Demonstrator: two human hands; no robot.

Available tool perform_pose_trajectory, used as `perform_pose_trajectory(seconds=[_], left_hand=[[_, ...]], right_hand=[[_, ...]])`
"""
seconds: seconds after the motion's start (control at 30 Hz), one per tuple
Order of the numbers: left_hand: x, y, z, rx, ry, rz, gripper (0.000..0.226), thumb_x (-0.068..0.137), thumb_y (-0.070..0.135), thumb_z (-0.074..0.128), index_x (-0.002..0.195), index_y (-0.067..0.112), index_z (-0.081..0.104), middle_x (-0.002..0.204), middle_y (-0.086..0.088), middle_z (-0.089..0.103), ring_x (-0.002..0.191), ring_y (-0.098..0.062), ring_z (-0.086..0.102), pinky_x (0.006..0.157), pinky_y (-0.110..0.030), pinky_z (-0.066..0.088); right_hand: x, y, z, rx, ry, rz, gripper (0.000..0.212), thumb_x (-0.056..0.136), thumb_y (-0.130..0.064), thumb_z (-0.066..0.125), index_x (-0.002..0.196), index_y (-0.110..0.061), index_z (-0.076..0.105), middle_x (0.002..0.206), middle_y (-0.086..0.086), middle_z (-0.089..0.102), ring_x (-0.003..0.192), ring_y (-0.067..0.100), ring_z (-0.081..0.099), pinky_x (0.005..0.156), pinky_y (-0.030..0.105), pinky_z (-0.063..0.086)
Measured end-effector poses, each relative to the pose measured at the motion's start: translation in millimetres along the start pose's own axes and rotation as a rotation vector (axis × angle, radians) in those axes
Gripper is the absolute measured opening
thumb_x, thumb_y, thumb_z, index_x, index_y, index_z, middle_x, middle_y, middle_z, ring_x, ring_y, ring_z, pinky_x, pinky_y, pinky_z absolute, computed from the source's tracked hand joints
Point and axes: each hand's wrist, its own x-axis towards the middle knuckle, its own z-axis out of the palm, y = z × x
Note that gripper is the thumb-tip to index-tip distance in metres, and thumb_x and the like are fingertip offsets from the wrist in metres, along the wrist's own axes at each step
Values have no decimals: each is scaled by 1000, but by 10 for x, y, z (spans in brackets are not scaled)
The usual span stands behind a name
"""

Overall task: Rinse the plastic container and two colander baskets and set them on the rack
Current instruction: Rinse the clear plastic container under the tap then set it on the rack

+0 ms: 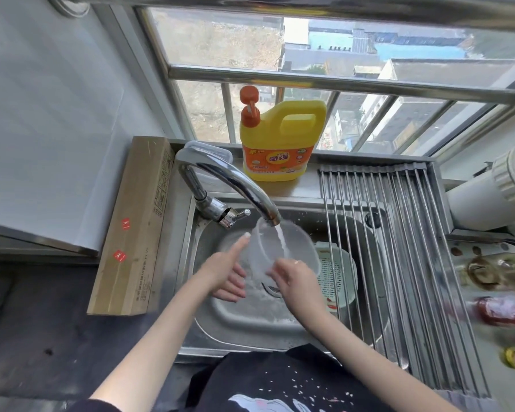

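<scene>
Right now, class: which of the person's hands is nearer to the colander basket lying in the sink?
Right. The right hand grips the plastic container beside the colander basket; the left hand is across the container, farther away.

Faucet (238, 185) above, rack (399, 248) rightward.

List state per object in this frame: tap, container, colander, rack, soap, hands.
faucet: running, stream falling into the container
plastic container: tilted under the stream, held over the sink
colander basket: in the sink, partly under the rack
rack: unrolled over the sink's right side, nothing on it
detergent bottle: upright on the ledge
left hand: open, against the container
right hand: gripping the container's rim
</scene>
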Motion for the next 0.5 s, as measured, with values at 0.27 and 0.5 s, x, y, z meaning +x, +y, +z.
perform_pose_trajectory(seconds=[0.27, 0.5], left_hand=[[99, -166, 400, -353, 32, 42, 17, 88, -5, 43, 98, -8, 56, 66, -20, 64, 54, -24, 66, 44, -25, 55], [229, -241, 252, -66, 91, 43, 16, 91, -3, 31, 105, -6, 40, 92, -34, 60, 39, -18, 65, 37, -23, 51]], right_hand=[[-42, 151, -25, -213, 38, -540, 8, 80, -29, 68, 81, -20, 69, 78, -3, 58, 78, 15, 47, 69, 27, 38], [200, 163, -665, 106, 88, 354, 34, 91, -40, 51, 114, -17, 40, 75, 2, 59, 68, 21, 58, 60, 38, 47]])
